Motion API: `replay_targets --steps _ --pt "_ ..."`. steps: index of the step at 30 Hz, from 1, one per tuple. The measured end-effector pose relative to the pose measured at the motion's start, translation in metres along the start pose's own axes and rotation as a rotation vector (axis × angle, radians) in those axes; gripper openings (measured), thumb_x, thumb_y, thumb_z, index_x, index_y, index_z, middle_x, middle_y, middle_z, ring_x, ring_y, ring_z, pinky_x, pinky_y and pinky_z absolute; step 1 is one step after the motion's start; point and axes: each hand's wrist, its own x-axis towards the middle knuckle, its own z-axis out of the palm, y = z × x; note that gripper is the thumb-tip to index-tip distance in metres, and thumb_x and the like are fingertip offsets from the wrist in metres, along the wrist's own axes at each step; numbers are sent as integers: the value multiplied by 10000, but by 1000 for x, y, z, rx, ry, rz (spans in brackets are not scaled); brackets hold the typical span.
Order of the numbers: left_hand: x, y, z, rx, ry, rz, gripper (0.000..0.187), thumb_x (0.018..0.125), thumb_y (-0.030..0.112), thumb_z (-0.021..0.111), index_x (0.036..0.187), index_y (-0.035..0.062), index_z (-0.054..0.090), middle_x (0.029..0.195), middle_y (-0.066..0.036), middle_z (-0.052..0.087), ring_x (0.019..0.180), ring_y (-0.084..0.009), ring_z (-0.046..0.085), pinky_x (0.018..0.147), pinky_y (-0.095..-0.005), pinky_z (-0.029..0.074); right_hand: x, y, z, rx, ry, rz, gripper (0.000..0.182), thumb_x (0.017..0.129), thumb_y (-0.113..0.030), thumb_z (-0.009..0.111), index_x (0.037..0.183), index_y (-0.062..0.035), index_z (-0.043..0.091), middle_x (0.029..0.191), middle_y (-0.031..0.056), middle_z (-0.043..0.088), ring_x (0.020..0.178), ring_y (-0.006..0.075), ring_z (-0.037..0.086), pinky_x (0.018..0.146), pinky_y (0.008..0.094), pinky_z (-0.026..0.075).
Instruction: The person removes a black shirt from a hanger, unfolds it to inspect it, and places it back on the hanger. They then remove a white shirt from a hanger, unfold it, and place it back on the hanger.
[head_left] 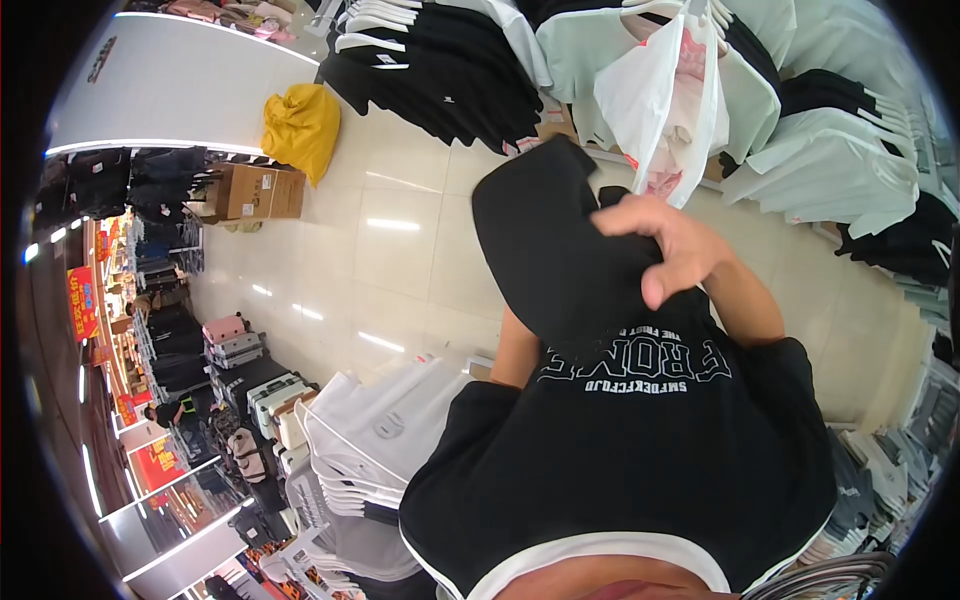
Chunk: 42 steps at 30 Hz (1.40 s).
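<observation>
A piece of black cloth, apparently a folded garment, is held out in front of my body. My right hand reaches over its right side, thumb and forefinger spread apart against the fabric; its other fingers are mostly hidden. From the left, my left forearm runs up under the cloth, which covers my left hand. Below is the black shirt I wear, with white lettering and white neck trim. Just beyond my right hand hangs a white plastic bag with pink and pale contents.
Black shirts and white shirts hang on racks ahead and right. Grey-white shirts hang close on my left. A yellow bag and cardboard boxes stand on the tiled floor. Suitcases line the left side; a person is farther off.
</observation>
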Motion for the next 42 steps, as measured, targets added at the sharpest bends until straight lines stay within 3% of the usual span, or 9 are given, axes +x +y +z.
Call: replay_targets --steps 6,11,15,22,28,30,33,36,42 --pt "22 -27 -20 -277 269 -210 342 856 109 689 1165 -7 601 1138 -155 622 1096 -293 588 966 -372 443 -29 -9 1 -505 231 313 486 763 -356 815 964 24 587 802 89 584 767 179 569 724 305 446" --pt "22 -16 -17 -83 118 -96 292 864 100 683 1129 -9 624 1101 -150 639 1068 -293 602 954 -370 452 -15 -2 19 -703 524 166 855 651 -357 877 1317 -15 463 1284 165 489 1148 316 510 979 397 420" --pt "13 3 -2 191 -39 111 254 870 94 677 1099 -10 643 1072 -147 653 1045 -293 613 944 -368 460 5 -3 37 -802 569 -116 878 646 -292 880 1338 17 438 1337 227 466 1270 386 459 1057 415 376" --pt "6 22 -6 280 0 169 192 881 82 668 1048 -11 675 1020 -140 678 1006 -293 632 926 -365 473 -23 40 23 -760 797 -61 655 722 -27 665 1338 51 458 1217 197 584 1132 285 571 1000 347 414" --pt "13 3 -28 -481 342 -94 341 1001 141 520 1287 -46 526 1297 -150 565 1173 -247 555 1020 -350 407 -22 15 2 -179 1106 -140 353 1013 -231 516 1254 24 552 1127 55 632 1030 132 567 947 284 426" --pt "16 9 -33 -610 353 -120 438 1018 258 490 1352 -22 458 1335 -154 542 1208 -265 546 1045 -384 424 -30 2 -9 73 966 -48 362 1034 -296 475 1157 15 614 986 8 641 889 66 557 827 231 435" --pt "14 15 -41 -771 342 -74 496 1028 305 471 1402 -10 388 1369 -160 510 1226 -290 538 1049 -407 440 -43 2 -31 -130 907 -27 386 1047 -321 442 1056 5 649 868 -31 609 779 20 506 704 201 402" --pt "11 26 -42 -905 312 -11 527 1034 350 434 1417 -5 361 1392 -163 488 1233 -309 534 1045 -420 448 -38 6 -31 -24 837 37 385 1051 -308 432 1003 3 654 819 -30 582 739 24 477 656 208 385" --pt "16 49 -42 -942 182 121 595 1052 452 284 1445 11 359 1470 -131 418 1303 -265 464 1135 -401 341 -29 29 -12 -334 827 -29 499 993 -445 495 1220 -2 533 1112 99 629 963 182 610 829 312 467"
